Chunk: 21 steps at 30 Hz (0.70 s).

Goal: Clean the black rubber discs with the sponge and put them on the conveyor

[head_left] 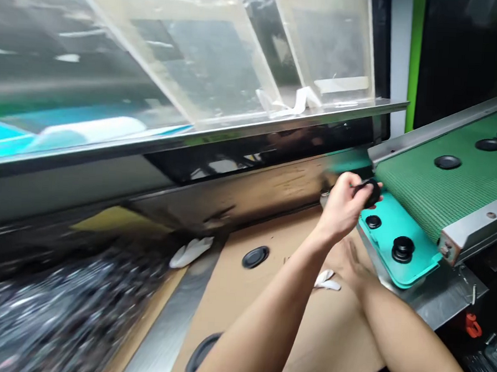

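My left hand point(345, 208) is closed on a black round part point(372, 193), held above the near end of the teal lid point(391, 207). Lower down, over the cardboard point(230, 288), my right hand point(350, 266) is blurred, its fingers looking stretched out with nothing visible in them. A small black part point(373, 222) and a stack of black round parts point(403, 249) rest on the teal lid. One black disc point(255, 257) lies on the cardboard, and another black disc point(202, 354) is partly covered by my left forearm. White scraps point(328, 280) are beside my right hand.
A green conveyor belt point(423, 189) on the right carries several black discs point(447, 162). On the left is a blurred heap of dark, shiny pieces point(58, 309). A white glove-like item point(191, 252) sits by the metal strip point(175, 321). A clear machine window point(205, 56) stands behind.
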Motion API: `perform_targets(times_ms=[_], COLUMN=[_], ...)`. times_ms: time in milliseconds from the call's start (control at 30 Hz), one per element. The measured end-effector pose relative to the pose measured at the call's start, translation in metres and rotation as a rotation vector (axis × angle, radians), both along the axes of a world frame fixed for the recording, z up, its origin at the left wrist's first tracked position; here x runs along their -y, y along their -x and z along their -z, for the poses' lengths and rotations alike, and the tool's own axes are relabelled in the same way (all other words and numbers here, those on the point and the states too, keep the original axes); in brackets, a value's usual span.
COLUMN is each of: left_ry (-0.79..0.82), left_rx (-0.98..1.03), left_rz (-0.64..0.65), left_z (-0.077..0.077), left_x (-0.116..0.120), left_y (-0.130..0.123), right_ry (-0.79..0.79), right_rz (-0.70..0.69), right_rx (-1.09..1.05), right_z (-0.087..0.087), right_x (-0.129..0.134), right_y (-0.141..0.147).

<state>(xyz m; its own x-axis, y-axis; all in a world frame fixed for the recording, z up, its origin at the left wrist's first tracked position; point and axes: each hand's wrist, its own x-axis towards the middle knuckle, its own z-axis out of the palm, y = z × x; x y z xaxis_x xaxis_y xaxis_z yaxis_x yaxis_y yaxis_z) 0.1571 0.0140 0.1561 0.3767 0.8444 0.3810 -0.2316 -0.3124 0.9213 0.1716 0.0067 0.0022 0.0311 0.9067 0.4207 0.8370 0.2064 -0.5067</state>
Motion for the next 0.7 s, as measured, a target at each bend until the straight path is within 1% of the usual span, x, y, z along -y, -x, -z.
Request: perform_targets(times_ms=[33,67,100,133,167,200,233,267,300,333,367,400,533,600,633,700], left_ry=[0.094,0.175,0.237,0.277,0.300,0.306,0.304,0.302,0.307,0.323,0.354,0.395,0.643,0.771,0.816,0.859], left_rx=[0.090,0.162,0.224,0.287,0.355,0.425,0.493,0.552,0.595,0.620,0.633,0.638,0.658,0.681,0.697,0.746], left_rz=[-0.062,-0.162,-0.285,-0.412,-0.531,-0.635,-0.719,-0.775,-0.802,-0.800,-0.775,-0.732,-0.507,-0.416,-0.380,-0.311], left_z=[0.011,0.022,0.034,0.046,0.057,0.067,0.075,0.083,0.089,0.096,0.102,0.109,0.138,0.149,0.153,0.157], left_x=[0.008,0.015,0.021,0.027,0.031,0.034,0.035,0.035,0.035,0.033,0.032,0.030,0.022,0.019,0.018,0.016], left_y=[0.032,0.064,0.095,0.123,0.147,0.166,0.180,0.189,0.193,0.193,0.190,0.185,0.161,0.155,0.155,0.156], right_ry=[0.008,0.012,0.008,-0.010,-0.034,-0.056,-0.069,-0.067,-0.050,-0.028,-0.007,0.014,0.071,0.030,-0.016,-0.106], right_rz=[0.007,0.001,-0.026,-0.081,-0.179,-0.313,-0.459,-0.590,-0.684,-0.725,-0.707,-0.638,-0.203,-0.061,-0.034,-0.054], right_rx=[-0.010,-0.016,-0.017,-0.007,0.022,0.073,0.140,0.215,0.288,0.349,0.391,0.415,0.411,0.361,0.309,0.147], right_z=[0.000,0.000,-0.001,-0.003,-0.005,-0.007,-0.008,-0.008,-0.008,-0.006,-0.004,-0.002,0.002,0.000,-0.001,-0.003], right_x=[-0.001,-0.001,0.001,0.005,0.010,0.017,0.024,0.031,0.036,0.038,0.037,0.033,0.002,-0.009,-0.011,-0.008], right_y=[0.001,0.004,0.009,0.014,0.021,0.029,0.037,0.044,0.049,0.052,0.052,0.048,0.011,-0.003,-0.006,0.000])
